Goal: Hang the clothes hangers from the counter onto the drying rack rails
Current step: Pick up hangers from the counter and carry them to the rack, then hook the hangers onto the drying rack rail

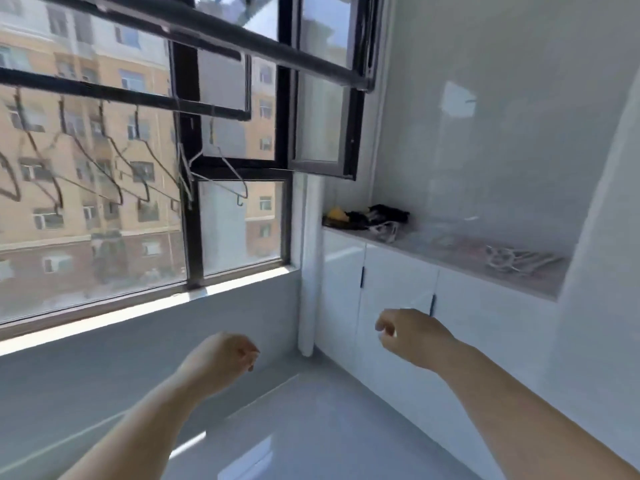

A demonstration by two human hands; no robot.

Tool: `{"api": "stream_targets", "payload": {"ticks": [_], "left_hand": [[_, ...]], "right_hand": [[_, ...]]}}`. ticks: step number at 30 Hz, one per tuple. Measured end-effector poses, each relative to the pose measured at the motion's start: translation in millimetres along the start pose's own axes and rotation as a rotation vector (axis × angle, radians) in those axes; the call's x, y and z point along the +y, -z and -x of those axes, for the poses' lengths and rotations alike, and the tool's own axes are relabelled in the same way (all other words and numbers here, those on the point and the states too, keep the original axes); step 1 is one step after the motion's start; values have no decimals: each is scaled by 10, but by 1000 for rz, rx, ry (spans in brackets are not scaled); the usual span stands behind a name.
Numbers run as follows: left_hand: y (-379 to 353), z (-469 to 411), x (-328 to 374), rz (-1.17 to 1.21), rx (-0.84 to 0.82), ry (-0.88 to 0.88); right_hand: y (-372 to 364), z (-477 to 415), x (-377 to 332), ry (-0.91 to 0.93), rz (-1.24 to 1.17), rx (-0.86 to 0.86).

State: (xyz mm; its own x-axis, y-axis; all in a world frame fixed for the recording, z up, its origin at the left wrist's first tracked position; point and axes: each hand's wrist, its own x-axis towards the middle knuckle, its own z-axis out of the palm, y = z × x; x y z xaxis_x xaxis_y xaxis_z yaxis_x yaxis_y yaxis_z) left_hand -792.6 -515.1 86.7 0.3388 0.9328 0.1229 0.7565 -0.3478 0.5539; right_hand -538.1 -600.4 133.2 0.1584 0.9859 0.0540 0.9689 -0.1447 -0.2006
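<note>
At far left, several dark hangers (114, 161) already hang in a row on the lower rail (121, 95) of the drying rack, in front of the window. A pale wire hanger (221, 161) hangs near that rail's right end, by the window frame.

Below, your left hand (225, 358) sits low in front of the wall under the sill, fingers loosely curled and holding nothing. Your right hand (405, 336) reaches out in front of the white cabinet doors (391, 282), its fingers also loosely curled and empty.

Above and to the right, the counter (450, 251) carries a dark-and-yellow heap (367, 216) at its window end. A blurred cluster of metal hangers (512, 259) lies near its right end.

The step in hand looks like fetching the next hanger. Raise your right hand to the cluster and pinch a single hook. Lift slowly, because the wires look tangled together. Then carry it left to a bare stretch of rail.
</note>
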Motion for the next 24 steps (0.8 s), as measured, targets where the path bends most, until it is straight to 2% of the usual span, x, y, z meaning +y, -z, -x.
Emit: {"api": "stream_targets", "payload": {"ticks": [7,12,18,24], "left_hand": [[-1011,-1050,846,68,-110,-122],[-1597,-1994,1381,88,-115,-116],[-2200,-3023,1916,66,-188,-183],[-2827,-3542,2272,37,-216,-273]], "right_hand": [[-41,-83,1330,-277,-16,9],[62,-520,2144,-440,-26,74],[69,-1109,2878,-603,-74,132],[-163,-1485,3474,-734,-134,129]]}}
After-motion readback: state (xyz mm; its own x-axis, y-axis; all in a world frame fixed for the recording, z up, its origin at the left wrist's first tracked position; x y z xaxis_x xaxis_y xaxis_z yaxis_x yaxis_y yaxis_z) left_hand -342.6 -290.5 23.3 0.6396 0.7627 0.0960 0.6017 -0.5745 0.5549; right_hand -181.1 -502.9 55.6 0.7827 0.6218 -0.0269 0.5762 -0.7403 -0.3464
